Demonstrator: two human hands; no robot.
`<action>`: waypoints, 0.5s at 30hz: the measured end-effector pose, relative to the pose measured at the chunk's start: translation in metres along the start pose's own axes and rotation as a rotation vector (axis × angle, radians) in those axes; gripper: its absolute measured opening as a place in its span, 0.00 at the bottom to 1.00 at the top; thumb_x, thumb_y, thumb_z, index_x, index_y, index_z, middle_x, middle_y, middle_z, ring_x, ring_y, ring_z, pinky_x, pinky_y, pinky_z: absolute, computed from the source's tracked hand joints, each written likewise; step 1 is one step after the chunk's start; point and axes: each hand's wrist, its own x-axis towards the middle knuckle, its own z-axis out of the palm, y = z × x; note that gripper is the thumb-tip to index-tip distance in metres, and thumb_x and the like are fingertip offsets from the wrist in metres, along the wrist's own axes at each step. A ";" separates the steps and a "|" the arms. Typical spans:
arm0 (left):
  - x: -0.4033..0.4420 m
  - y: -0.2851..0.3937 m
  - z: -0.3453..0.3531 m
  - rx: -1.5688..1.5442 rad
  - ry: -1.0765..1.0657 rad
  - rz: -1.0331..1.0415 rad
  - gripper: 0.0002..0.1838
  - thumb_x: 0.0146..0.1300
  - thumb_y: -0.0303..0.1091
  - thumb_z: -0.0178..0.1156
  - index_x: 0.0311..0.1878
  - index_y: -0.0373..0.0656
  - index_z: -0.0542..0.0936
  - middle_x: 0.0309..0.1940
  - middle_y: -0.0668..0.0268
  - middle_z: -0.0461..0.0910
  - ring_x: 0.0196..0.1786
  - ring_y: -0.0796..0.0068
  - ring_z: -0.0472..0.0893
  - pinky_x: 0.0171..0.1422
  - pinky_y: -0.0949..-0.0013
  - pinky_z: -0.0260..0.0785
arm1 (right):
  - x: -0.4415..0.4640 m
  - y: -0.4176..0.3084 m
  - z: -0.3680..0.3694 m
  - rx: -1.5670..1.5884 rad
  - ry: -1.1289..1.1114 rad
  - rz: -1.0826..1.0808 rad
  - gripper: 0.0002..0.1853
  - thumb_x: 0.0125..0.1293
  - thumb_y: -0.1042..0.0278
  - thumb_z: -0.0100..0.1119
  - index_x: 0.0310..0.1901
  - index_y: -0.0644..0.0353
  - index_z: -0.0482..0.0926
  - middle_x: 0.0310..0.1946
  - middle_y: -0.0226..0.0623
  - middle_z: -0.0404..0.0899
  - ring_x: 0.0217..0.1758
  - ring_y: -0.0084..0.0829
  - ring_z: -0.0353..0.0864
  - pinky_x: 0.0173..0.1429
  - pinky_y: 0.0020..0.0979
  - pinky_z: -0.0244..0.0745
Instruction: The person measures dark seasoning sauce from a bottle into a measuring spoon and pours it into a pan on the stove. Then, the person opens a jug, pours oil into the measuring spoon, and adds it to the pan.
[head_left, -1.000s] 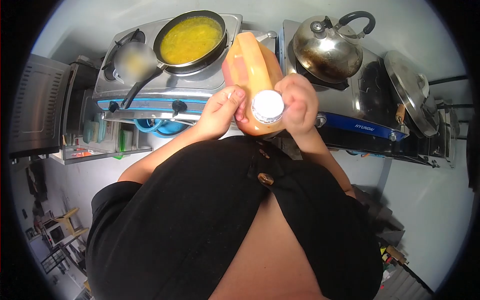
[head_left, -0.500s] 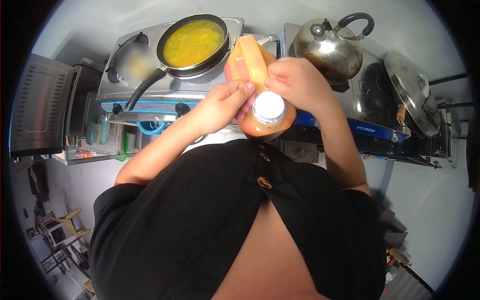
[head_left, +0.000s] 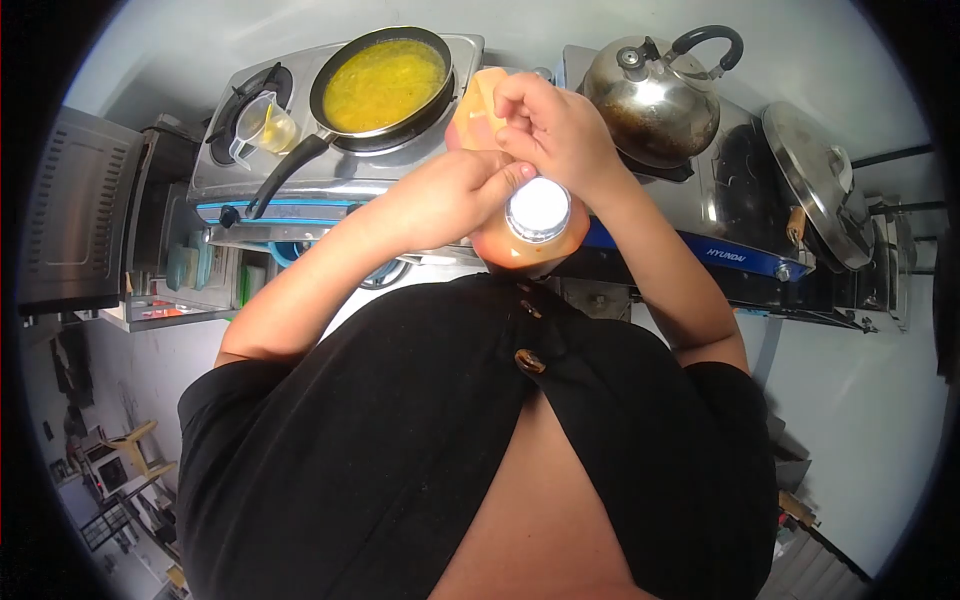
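Observation:
A plastic jug [head_left: 520, 252] of orange liquid stands close against my front, with its white cap [head_left: 538, 210] facing up at me. My left hand [head_left: 455, 198] is closed around the jug just beside the cap, its thumb lying near the cap's edge. Over the jug's handle [head_left: 484, 98] is my right hand [head_left: 562, 132], fingers curled in near the left thumb. Whether a small piece is pinched in the right fingers is hidden.
A frying pan [head_left: 318, 92] of yellow liquid sits on the left stove [head_left: 330, 180]. A clear measuring cup [head_left: 266, 126] stands left of it. To the right are a steel kettle [head_left: 655, 105] on a second stove [head_left: 730, 180] and a large lid [head_left: 815, 185].
My right hand has lifted slightly and turned, its fingers loosening from the handle. My left hand has shifted right, nearer the cap. The measuring cup, blurred before, now shows clearly.

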 end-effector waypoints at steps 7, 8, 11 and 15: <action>-0.006 -0.015 0.034 -0.448 0.287 -0.068 0.18 0.68 0.40 0.49 0.32 0.33 0.77 0.20 0.60 0.75 0.27 0.76 0.75 0.35 0.69 0.68 | -0.037 0.016 0.010 0.540 0.311 0.023 0.17 0.64 0.63 0.48 0.51 0.63 0.69 0.36 0.33 0.71 0.37 0.22 0.68 0.45 0.24 0.67; -0.006 -0.015 0.036 -0.507 0.404 0.018 0.17 0.67 0.38 0.50 0.31 0.33 0.77 0.19 0.62 0.74 0.26 0.79 0.73 0.33 0.70 0.67 | -0.049 0.016 0.012 0.540 0.307 0.019 0.17 0.64 0.63 0.48 0.51 0.63 0.69 0.36 0.33 0.71 0.37 0.22 0.68 0.45 0.24 0.67; -0.015 0.000 -0.001 -0.510 0.530 0.138 0.16 0.69 0.37 0.49 0.31 0.35 0.78 0.22 0.68 0.74 0.28 0.83 0.72 0.34 0.74 0.66 | -0.078 0.009 0.022 0.587 0.233 0.021 0.40 0.57 0.35 0.56 0.55 0.67 0.61 0.45 0.40 0.68 0.44 0.25 0.68 0.53 0.27 0.63; -0.017 0.028 -0.029 -0.375 0.523 0.115 0.17 0.69 0.39 0.47 0.36 0.36 0.79 0.23 0.65 0.76 0.28 0.79 0.74 0.35 0.72 0.67 | -0.062 -0.014 0.029 0.461 0.459 -0.047 0.44 0.43 0.44 0.68 0.57 0.64 0.62 0.52 0.43 0.65 0.53 0.33 0.67 0.58 0.34 0.62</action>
